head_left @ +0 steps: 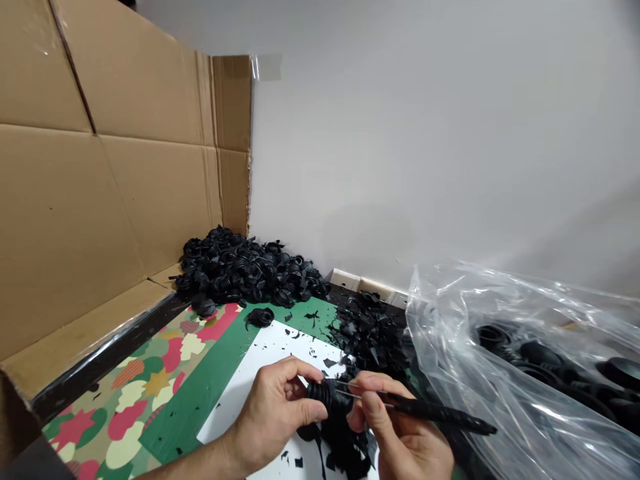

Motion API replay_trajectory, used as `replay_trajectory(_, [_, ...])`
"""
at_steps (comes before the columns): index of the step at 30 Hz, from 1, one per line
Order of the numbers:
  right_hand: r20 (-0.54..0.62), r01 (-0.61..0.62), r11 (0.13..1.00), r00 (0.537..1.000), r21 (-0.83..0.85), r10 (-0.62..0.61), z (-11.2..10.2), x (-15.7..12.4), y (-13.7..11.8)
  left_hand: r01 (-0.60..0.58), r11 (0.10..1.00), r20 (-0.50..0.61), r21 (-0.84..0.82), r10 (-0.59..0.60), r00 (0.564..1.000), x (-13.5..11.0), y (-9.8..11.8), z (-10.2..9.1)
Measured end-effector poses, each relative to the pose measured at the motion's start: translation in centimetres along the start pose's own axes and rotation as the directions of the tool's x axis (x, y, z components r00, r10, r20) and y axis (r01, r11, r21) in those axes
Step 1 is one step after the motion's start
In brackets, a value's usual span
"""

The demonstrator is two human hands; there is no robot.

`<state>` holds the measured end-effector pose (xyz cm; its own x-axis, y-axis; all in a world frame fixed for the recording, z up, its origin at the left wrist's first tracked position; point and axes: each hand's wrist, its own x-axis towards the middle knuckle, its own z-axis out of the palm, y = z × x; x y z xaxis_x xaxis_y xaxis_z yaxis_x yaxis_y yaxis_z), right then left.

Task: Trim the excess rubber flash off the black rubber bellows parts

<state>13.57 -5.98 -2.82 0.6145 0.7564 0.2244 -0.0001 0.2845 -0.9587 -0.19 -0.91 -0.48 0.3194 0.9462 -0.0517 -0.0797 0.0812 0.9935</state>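
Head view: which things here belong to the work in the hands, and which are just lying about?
In the work: left hand holding a ribbed black rubber sleeve; right hand holding a slim black metal-tipped tool against it.

Lying about: heaped ribbed black rubber sleeves, black rubber scraps, clear plastic bag, brown cardboard sheet.

Patterned mat (pixel 190 400) with black scraps (pixel 370 337)

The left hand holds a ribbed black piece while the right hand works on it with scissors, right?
Not scissors: in the head view, the right hand holds a black-handled tool with a thin metal tip. The left hand does hold the ribbed black piece.
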Motion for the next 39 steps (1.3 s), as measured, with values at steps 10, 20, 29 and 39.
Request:
replay_trajectory(10, [0.022, -0.007, 0.999, 1.000, 0.034, 0.006, 0.1, -0.3, 0.4, -0.002, 0.998, -0.027, 0.065, 0.004, 1.000, -0.1, -0.1, -0.1])
replay_trajectory(20, [0.126, -0.056, 0.978, 0.992, 0.202, 0.030, 0.9, -1.1, 0.5, -0.050, 0.982, -0.066, 0.180, 0.063, 0.996, -0.1, -0.4, -0.1])
replay_trajectory(29, [0.180, 0.105, 0.987, 0.976, 0.120, -0.125, 1.0, -1.4, 0.9, 0.003, 0.977, -0.080, 0.212, 0.015, 0.997, -0.2, -0.7, 0.0])
replay_trajectory(39, [0.109, 0.405, 0.781, 0.908, -0.475, -0.405, -3.1, 2.3, 2.0, -0.041, 0.971, -0.022, 0.235, 0.047, 0.999, -0.7, -0.9, 0.2])
